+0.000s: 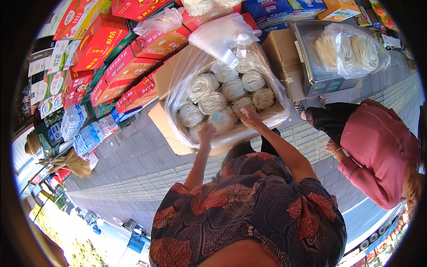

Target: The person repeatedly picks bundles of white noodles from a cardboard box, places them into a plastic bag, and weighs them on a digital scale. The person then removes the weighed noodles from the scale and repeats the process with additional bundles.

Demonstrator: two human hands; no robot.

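Observation:
In front of me stands an open cardboard box (163, 128) lined with clear plastic film, holding several round bundles of pale noodles (203, 87). My left hand (206, 132) is over the box's near left part, blurred, beside a noodle bundle (224, 119); a small pale blue piece (216, 116) shows just above it. My right hand (251, 117) is at the near middle, its fingers touching or just over another bundle (243, 105). Whether either hand grips anything is not plain. A crumpled plastic bag (220, 36) lies over the box's far side.
Right of the box, a metal scale (307, 43) carries bagged noodles (363, 53). A person in a pink top (380, 147) is at the right. Red drink cartons (123, 66) are stacked left, with bottled water packs (95, 133) and a straw broom (75, 163) on grey paving.

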